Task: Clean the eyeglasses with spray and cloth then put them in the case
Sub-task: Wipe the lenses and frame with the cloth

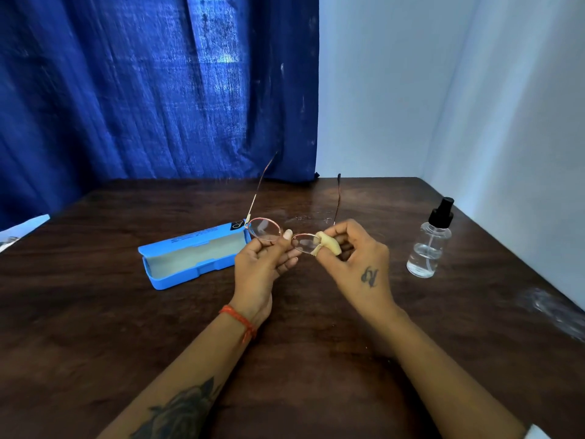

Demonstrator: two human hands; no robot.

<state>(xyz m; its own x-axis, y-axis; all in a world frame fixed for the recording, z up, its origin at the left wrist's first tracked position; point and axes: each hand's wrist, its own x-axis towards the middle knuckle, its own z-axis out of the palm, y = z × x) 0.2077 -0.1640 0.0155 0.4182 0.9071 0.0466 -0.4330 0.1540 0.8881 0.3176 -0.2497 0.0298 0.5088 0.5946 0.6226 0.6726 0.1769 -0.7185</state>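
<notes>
I'm pinching the glasses (pixel 278 233) at the bridge with my left hand (pixel 262 264); my right hand (pixel 354 258) is pinching the cloth (pixel 327 243) around one lens. Wiping step. Next: other lens, then fold into the open case (pixel 190 256) left of my grip; spray bottle (pixel 429 245) standing to the right.

We find little that reads. On the open lid of the blue case (pixel 193 248): dark printed lines, too small and blurred for us to make out, and a black patch at its far end bearing a small white eyeglasses outline. On the back of the right hand (pixel 357 261): a dark script tattoo, which we cannot decipher.
</notes>
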